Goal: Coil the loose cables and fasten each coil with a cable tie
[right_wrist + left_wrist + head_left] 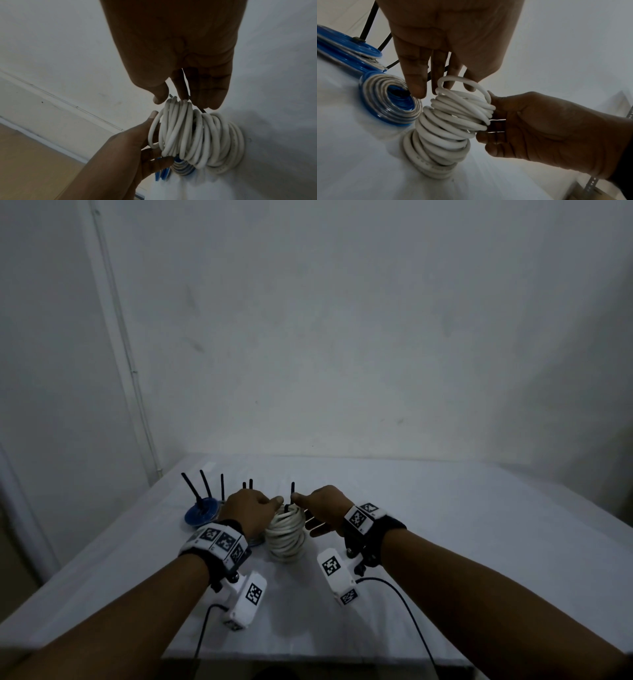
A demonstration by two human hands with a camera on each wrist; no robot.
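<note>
A white cable coil (286,537) stands on end on the white table (445,508), its loops stacked loosely. A black cable tie (292,491) sticks up from its top. My left hand (274,503) grips the top loops from the left, thumb up and fingers under them. In the right wrist view that left hand (147,135) holds the loops of the coil (197,135). My right hand (301,501) pinches the tie (202,110) between thumb and forefinger. Its other fingers (488,135) lie straight against the side of the coil (450,121).
Blue and grey cable coils (202,513) lie left of the white one, with several black tie tails standing up from them. In the left wrist view one blue coil (390,101) almost touches the white coil. The wall rises behind the table's far edge.
</note>
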